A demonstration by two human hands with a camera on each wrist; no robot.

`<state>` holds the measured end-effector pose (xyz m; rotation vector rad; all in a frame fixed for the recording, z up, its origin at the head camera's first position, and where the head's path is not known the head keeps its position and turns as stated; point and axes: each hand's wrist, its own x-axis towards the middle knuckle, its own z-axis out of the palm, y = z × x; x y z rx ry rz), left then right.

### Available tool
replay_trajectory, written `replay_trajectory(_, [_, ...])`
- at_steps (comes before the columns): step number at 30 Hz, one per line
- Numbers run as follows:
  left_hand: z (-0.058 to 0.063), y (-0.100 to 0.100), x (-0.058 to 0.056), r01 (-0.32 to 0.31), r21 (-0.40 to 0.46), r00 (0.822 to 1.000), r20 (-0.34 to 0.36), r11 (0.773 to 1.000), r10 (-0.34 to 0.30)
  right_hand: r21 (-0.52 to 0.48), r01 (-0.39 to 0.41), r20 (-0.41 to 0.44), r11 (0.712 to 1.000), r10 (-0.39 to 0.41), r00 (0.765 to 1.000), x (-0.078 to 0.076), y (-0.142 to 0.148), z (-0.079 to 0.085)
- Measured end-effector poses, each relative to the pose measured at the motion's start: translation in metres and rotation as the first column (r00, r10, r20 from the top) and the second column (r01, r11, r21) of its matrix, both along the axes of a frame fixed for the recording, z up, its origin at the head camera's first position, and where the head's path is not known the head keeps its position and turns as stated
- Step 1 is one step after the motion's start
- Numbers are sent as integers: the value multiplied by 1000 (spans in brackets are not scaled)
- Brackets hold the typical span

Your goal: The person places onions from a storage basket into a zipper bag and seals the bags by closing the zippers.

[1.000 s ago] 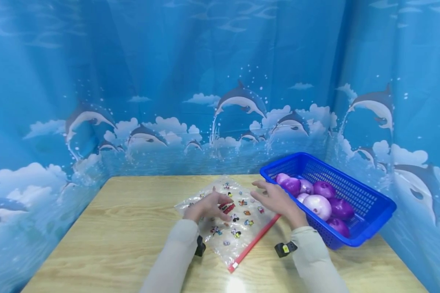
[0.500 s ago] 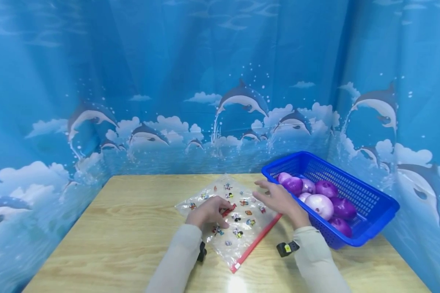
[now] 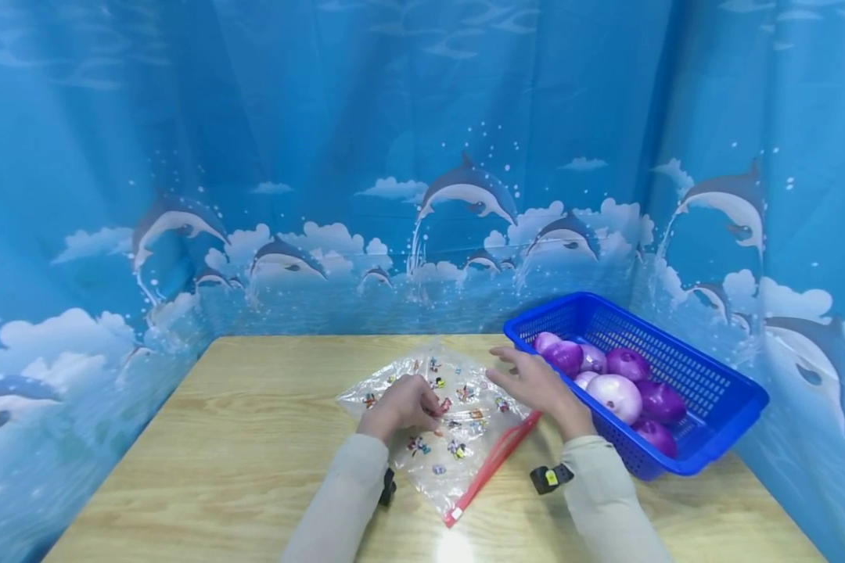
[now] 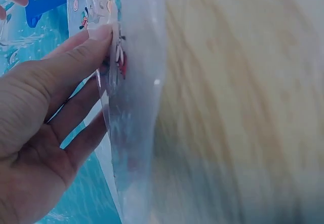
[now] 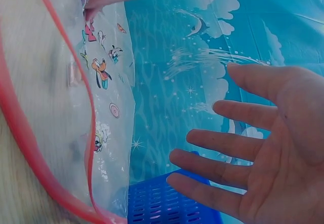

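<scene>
A clear zip bag [image 3: 422, 461] with cartoon prints and a red zip edge [image 3: 496, 457] lies on the table. My left hand [image 3: 404, 408] pinches the bag's upper sheet near its middle; in the left wrist view the thumb and fingers grip the plastic [image 4: 134, 102]. The right wrist view shows the red mouth parted, with a gap between the two sheets. My right hand [image 3: 538, 385] hovers by the bag's right corner, its fingers [image 5: 217, 143] extended and holding nothing. Beside it stands a blue basket [image 3: 718, 391] with several purple onions [image 3: 613, 397].
The wooden table [image 3: 253, 438] reaches left and forward of the bag. A blue dolphin-print curtain [image 3: 324, 156] hangs behind and at both sides. The basket takes up the table's right side, close to my right hand.
My left fingers have closed on the bag's upper sheet and lifted it a little. The red zip edge, flat before, has parted. My right hand has hardly moved.
</scene>
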<state>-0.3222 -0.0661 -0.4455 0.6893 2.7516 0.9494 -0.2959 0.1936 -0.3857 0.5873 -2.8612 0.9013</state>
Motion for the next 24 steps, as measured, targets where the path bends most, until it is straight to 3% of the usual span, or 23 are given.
replay_trajectory(6, [-3,-2,1,5,13,1000,-15,1000,-5,11,14,-7,1000,-14,1000,0,1,0])
replay_trajectory(13, [0,-11,3,-34,131,996,81,991,24,-2,25,3,1000,-25,1000,-1,4,0])
replay_trajectory(24, [18,-26,-3,-72,245,997,38,967,65,-25,25,-42,999,-26,999,1,11,4])
